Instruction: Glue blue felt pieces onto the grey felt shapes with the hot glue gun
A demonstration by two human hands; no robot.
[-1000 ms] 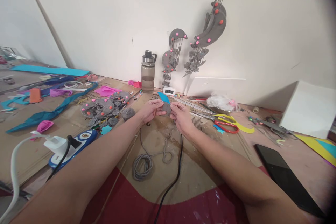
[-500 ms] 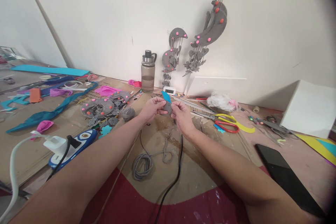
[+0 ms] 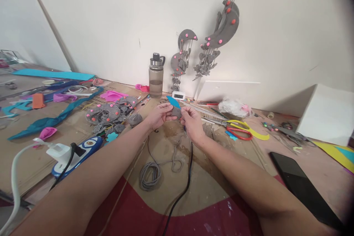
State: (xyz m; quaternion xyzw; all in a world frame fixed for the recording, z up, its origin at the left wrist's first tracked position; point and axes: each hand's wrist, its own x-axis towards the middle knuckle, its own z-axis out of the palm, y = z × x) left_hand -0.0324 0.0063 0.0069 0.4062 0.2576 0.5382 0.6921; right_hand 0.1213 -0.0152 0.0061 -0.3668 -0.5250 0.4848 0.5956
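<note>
From my end I see the left hand [image 3: 159, 117] pinching a small grey piece [image 3: 176, 112] between thumb and fingers, and the right hand [image 3: 192, 122] gripping its right edge. A pointed blue piece [image 3: 173, 101] rises above it; the fingers hide so much that I can't say whether the two are joined. Both are held up over the cardboard [image 3: 215, 191] on the desk [image 3: 312, 158], on the near side of a white digital clock [image 3: 178, 96]. Nearer to me lie a coil of grey yarn [image 3: 149, 175] and, right of it, a black cable [image 3: 189, 177]. A ball of yarn [image 3: 135, 119] sits left of the hands, red-handled scissors [image 3: 240, 133] lie to the right, and a bottle [image 3: 156, 81] stands upright at the far side.
</note>
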